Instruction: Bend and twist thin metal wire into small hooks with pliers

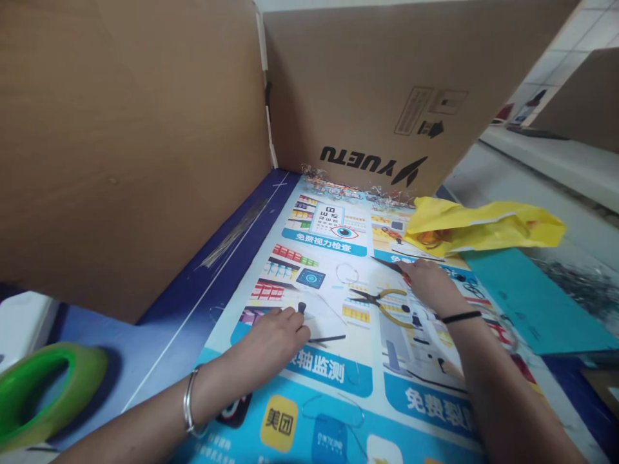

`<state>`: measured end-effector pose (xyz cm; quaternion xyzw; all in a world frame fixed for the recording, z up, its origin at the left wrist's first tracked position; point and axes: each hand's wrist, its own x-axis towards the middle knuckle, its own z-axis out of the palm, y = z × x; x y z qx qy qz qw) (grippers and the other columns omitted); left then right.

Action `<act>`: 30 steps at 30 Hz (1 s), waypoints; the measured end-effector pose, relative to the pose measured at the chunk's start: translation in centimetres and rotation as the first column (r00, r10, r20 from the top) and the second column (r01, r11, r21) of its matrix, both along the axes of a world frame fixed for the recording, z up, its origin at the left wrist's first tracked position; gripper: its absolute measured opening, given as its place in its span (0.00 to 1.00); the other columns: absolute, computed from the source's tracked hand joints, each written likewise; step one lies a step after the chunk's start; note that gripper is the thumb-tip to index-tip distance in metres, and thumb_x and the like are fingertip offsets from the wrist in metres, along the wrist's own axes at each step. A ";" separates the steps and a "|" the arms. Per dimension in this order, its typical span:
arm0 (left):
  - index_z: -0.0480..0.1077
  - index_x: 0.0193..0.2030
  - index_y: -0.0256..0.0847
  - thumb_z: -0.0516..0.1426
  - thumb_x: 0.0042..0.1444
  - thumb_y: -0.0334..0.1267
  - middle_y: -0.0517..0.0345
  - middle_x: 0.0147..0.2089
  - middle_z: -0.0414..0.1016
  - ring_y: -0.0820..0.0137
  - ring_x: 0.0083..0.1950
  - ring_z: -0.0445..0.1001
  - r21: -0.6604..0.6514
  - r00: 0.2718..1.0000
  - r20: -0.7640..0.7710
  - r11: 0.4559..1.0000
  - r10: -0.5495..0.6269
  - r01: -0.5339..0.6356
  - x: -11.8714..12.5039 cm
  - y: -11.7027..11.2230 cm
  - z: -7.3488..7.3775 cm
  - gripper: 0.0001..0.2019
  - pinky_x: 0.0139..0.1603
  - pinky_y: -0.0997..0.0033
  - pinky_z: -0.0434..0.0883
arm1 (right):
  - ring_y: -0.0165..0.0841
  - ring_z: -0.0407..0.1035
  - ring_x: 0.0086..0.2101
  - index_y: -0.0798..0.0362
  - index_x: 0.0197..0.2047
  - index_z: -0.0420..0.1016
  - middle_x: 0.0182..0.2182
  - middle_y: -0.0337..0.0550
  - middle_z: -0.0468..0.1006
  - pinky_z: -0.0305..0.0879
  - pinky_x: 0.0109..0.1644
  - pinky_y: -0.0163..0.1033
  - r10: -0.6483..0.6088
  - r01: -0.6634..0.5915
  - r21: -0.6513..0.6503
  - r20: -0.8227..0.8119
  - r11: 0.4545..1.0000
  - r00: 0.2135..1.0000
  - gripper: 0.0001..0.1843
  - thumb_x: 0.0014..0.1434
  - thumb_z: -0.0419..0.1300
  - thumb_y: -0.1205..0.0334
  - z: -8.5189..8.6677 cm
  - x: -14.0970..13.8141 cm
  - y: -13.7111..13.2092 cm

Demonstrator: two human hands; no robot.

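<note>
Right forearm [503, 380], hand [430, 283] around probable scissors [387, 265]

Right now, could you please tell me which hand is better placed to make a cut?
Probably the right hand: it holds what look like scissors, while the left hand, over the printed sheet, shows no cutting tool.
</note>
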<state>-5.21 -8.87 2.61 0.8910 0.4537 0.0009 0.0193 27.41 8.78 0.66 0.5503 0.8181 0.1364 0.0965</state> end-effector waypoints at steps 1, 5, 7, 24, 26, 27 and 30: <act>0.66 0.35 0.39 0.51 0.54 0.27 0.53 0.36 0.68 0.65 0.38 0.64 0.007 1.000 0.003 1.000 -0.011 0.011 -0.1 0.0 0.0 0.05 0.35 0.66 0.60 | 0.40 0.66 0.39 0.49 0.55 0.65 0.36 0.52 0.72 0.56 0.39 0.39 0.003 -0.003 -0.007 0.004 1.000 1.000 0.21 0.59 0.48 0.67 0.0 -0.1 0.0; 0.66 0.35 0.39 0.51 0.54 0.26 0.52 0.35 0.68 0.65 0.38 0.64 0.015 0.999 0.015 0.999 -0.038 0.038 -0.3 -0.1 0.0 0.06 0.34 0.66 0.60 | 0.43 0.65 0.40 0.50 0.53 0.66 0.37 0.54 0.72 0.56 0.36 0.41 -0.015 0.014 0.020 0.043 1.000 0.999 0.20 0.58 0.49 0.68 0.9 -0.7 -0.5; 0.66 0.36 0.39 0.52 0.53 0.27 0.52 0.36 0.68 0.65 0.38 0.64 0.020 0.999 0.008 0.999 -0.045 0.045 -0.3 -0.1 0.0 0.06 0.34 0.66 0.60 | 0.45 0.65 0.40 0.54 0.49 0.69 0.36 0.56 0.71 0.56 0.36 0.42 -0.015 0.011 0.077 0.051 0.997 0.999 0.17 0.58 0.48 0.69 1.9 -1.8 -1.4; 0.67 0.34 0.39 0.49 0.56 0.29 0.54 0.35 0.71 0.67 0.37 0.69 0.143 0.893 0.144 0.883 0.427 -0.446 -5.9 3.6 0.6 0.06 0.35 0.68 0.65 | 0.42 0.70 0.34 0.59 0.35 0.75 0.32 0.56 0.74 0.61 0.33 0.40 0.327 -0.326 -0.112 -0.009 0.939 0.945 0.16 0.51 0.48 0.80 2.6 -16.9 -11.5; 0.67 0.37 0.39 0.48 0.58 0.32 0.51 0.38 0.71 0.65 0.40 0.70 0.146 0.766 0.151 0.752 0.625 -0.642 -8.6 4.5 0.6 0.07 0.37 0.66 0.65 | 0.43 0.70 0.33 0.60 0.33 0.75 0.31 0.57 0.75 0.62 0.31 0.40 0.310 -0.306 -0.128 0.011 0.943 0.951 0.16 0.51 0.48 0.81 2.9 -17.4 -11.3; 0.67 0.40 0.38 0.49 0.58 0.35 0.49 0.42 0.70 0.63 0.43 0.69 0.154 0.693 0.168 0.675 0.701 -0.721 -9.8 4.8 0.6 0.07 0.40 0.65 0.65 | 0.43 0.71 0.32 0.60 0.33 0.75 0.31 0.57 0.75 0.62 0.31 0.41 0.307 -0.303 -0.142 0.011 0.942 0.952 0.16 0.51 0.48 0.81 3.0 -17.7 -11.2; 0.66 0.45 0.38 0.50 0.57 0.37 0.46 0.47 0.68 0.61 0.49 0.66 0.094 0.538 0.128 0.530 0.833 -0.843 -12.6 5.6 0.3 0.11 0.44 0.64 0.65 | 0.43 0.72 0.33 0.59 0.34 0.76 0.31 0.57 0.76 0.62 0.32 0.40 0.316 -0.308 -0.201 0.006 0.930 0.949 0.17 0.52 0.48 0.80 3.4 -18.2 -10.5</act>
